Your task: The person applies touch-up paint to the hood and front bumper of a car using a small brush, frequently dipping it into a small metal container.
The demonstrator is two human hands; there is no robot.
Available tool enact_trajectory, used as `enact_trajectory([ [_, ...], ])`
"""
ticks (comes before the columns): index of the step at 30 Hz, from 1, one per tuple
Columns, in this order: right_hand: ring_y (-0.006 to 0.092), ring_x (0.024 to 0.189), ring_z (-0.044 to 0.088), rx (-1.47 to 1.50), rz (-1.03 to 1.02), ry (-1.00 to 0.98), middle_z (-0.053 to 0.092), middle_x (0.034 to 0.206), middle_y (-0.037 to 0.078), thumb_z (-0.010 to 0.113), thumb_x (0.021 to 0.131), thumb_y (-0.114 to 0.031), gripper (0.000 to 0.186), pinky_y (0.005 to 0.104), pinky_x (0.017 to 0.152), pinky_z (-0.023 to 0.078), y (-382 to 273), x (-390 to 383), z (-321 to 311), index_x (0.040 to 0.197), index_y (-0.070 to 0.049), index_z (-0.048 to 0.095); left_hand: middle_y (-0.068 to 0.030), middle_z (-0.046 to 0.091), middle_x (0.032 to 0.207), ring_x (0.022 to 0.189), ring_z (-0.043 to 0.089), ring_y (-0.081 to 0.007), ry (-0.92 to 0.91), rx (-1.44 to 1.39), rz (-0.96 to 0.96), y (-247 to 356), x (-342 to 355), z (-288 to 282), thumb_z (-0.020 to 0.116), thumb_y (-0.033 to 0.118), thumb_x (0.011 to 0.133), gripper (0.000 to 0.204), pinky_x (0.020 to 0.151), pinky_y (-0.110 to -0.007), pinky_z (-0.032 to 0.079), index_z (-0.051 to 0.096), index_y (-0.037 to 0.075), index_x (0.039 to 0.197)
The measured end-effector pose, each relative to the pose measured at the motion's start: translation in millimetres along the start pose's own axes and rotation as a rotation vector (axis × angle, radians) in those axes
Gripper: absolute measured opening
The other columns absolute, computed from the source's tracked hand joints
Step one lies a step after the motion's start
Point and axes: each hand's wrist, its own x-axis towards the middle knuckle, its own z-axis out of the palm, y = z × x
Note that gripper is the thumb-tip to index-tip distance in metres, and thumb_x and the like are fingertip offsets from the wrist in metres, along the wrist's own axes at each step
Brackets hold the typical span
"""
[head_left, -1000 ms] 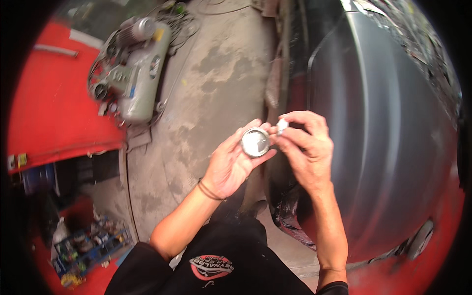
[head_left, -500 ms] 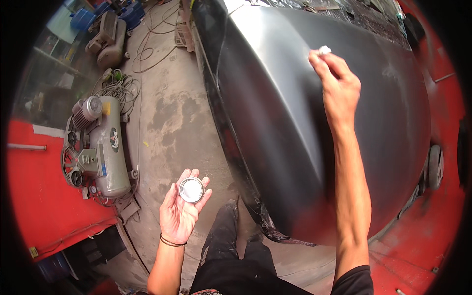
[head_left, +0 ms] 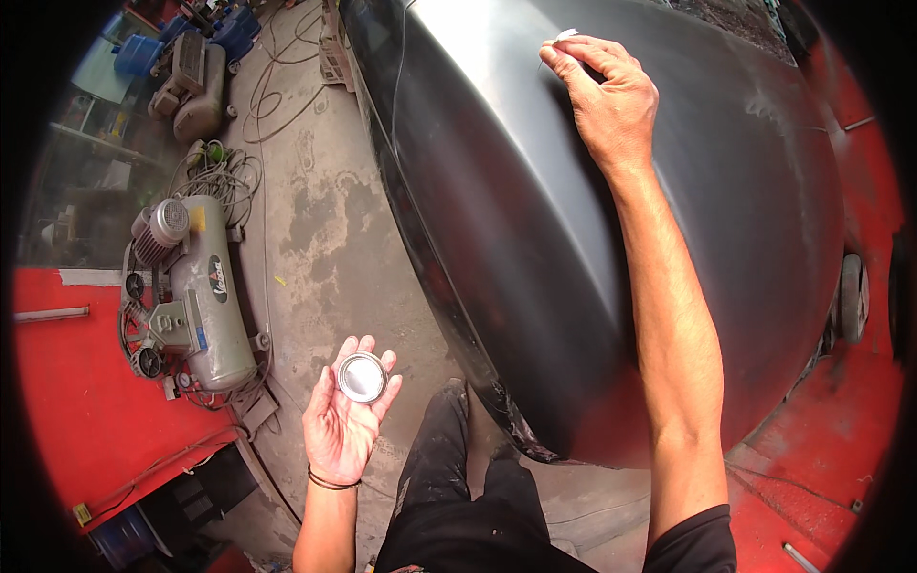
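A large dark car body panel (head_left: 592, 248) fills the centre and right of the frame, blocking passage there. Bare concrete floor (head_left: 325, 239) runs open down the left centre, bounded at left by an air compressor (head_left: 186, 291) and coiled hoses (head_left: 224, 172).

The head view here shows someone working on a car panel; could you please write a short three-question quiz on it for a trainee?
1. True or false: the left hand holds a small round tin with its palm up.
2. What does the right hand pinch against the grey car panel? A) a brush B) a small white piece C) a hammer
3. What machine stands on the concrete floor to the person's left?

Key
1. True.
2. B, the small white piece; what it is made of is unclear.
3. An air compressor.
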Motion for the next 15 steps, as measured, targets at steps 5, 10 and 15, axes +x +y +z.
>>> enact_trajectory([
  [5, 0.0184, 0.120, 0.074, -0.064, 0.010, -0.001, 0.083, 0.123, 0.005, 0.088, 0.096, -0.027, 0.021, 0.0348, 0.105, 0.058, -2.9, -1.6, 3.5, 0.111, -0.013, 0.090, -0.0169, 0.054, 0.167, 0.157, 0.047, -0.0447, -0.013, -0.017, -0.012, 0.9, 0.2, -2.4, 0.049, 0.026, 0.120, 0.054, 0.129, -0.063, 0.042, 0.040, 0.002, 0.167],
  [10, 0.0201, 0.120, 0.070, -0.040, -0.009, 0.019, 0.083, 0.117, -0.004, 0.084, 0.096, -0.033, 0.019, 0.0389, 0.104, 0.056, 0.8, 0.1, 2.3, 0.105, -0.019, 0.091, -0.0179, 0.054, 0.166, 0.156, 0.048, -0.0455, -0.015, -0.019, -0.005, -0.2, -1.2, 2.6, 0.048, 0.027, 0.120, 0.053, 0.129, -0.064, 0.042, 0.042, 0.001, 0.166],
  [15, 0.0204, 0.121, 0.069, -0.056, -0.015, 0.019, 0.083, 0.117, -0.003, 0.084, 0.096, -0.033, 0.019, 0.0390, 0.104, 0.056, 1.4, -1.3, 5.2, 0.106, -0.019, 0.091, -0.0176, 0.053, 0.167, 0.157, 0.046, -0.0449, -0.014, -0.036, -0.012, 0.2, -1.3, 1.6, 0.049, 0.026, 0.120, 0.053, 0.129, -0.065, 0.040, 0.041, 0.002, 0.167],
])
